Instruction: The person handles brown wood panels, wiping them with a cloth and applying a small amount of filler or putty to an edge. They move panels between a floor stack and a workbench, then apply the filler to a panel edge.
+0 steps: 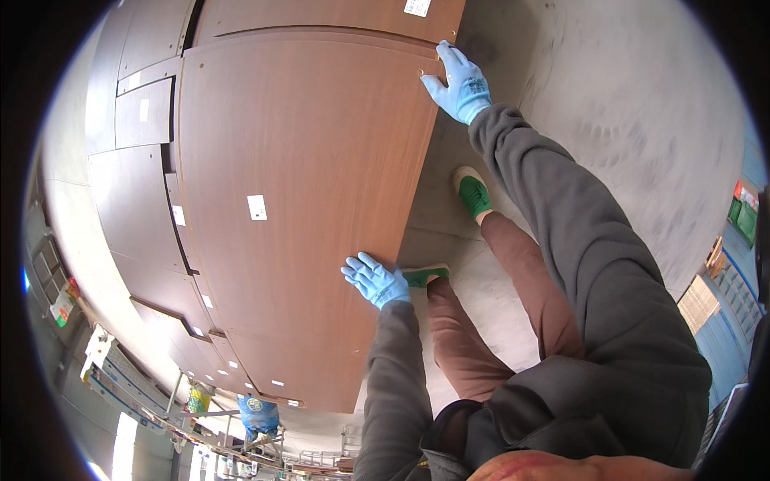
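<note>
A large brown wood-grain panel [313,144] lies on top of a stack of panels, with a white label [257,208] stuck on its face. My left hand [375,280], in a light blue glove, rests flat on it near the edge closest to me, fingers stretched out. Also in a blue glove, my right hand [461,86] touches the far right corner, thumb and fingers spread apart. Around that corner, the undersides of the fingers are hidden. Neither hand holds a loose thing. Beside the right thumb is a small round hole or fitting [421,73].
Another brown panel [337,14] adjoins on the far side. Several smaller dark panels [132,204] with white labels lie to the left. My green shoes [472,191] stand on the grey concrete floor [634,104]. A blue drum-like container [258,414] and metal racks are at the lower left.
</note>
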A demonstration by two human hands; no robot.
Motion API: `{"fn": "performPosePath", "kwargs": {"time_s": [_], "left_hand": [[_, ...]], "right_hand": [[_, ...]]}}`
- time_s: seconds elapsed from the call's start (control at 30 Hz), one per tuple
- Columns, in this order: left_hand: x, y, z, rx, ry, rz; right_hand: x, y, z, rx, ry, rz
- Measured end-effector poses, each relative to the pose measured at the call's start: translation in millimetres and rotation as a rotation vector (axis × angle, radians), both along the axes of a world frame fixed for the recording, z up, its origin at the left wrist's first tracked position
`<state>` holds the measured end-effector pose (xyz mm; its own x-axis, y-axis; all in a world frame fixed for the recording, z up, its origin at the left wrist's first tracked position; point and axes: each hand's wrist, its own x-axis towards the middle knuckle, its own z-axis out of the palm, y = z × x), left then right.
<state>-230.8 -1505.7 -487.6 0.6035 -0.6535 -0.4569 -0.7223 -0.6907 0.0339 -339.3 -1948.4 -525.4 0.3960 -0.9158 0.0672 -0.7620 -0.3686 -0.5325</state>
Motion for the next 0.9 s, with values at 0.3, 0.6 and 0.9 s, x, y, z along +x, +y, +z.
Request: {"fn": "performPosePath", "kwargs": {"time_s": [0.3, 0.6, 0.9], "left_hand": [[-5.9, -0.8, -2.4, 0.018, -0.049, -0.008], [-15.0, -51.3, 6.0, -0.159, -0.060, -0.047], [-20.0, -111.9, -15.5, -0.058, -0.178, -0.201]], "right_hand": [[-9.7, -9.1, 1.7, 0.171, -0.014, -0.013], [-6.0, 77.9, -22.9, 0.397, -0.324, -0.429], [22.8, 99.2, -15.0, 0.706, -0.421, -0.573]]}}
